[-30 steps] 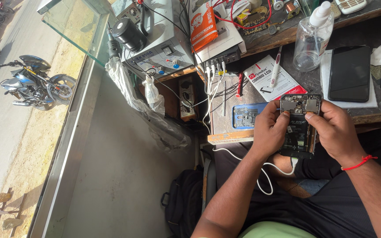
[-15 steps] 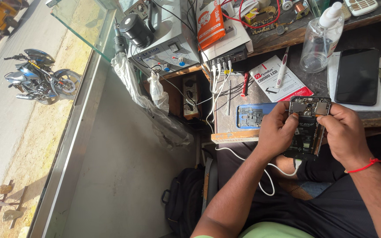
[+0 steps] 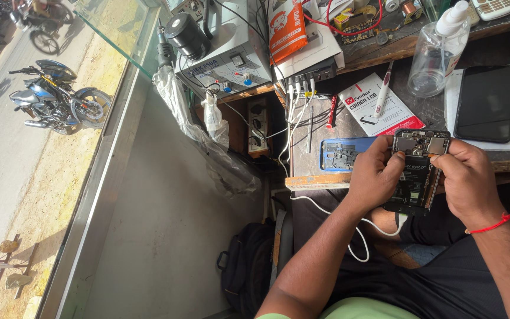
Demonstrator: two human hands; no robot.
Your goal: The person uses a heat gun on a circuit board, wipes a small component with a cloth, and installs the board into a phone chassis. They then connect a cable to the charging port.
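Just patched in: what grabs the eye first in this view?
Both hands, left hand and right hand, grip an opened black phone with bare circuit boards at the wooden bench edge. A clear plastic spray bottle stands at the bench's back, beside a flat black phone. Far left, beyond the glass, stands a parked motorcycle.

Opened phone (image 3: 415, 174), circuitry exposed, over lap

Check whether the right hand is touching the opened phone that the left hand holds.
Touching. The head view shows the right hand with its fingers on the top edge of the opened phone, while the left hand grips the other side.
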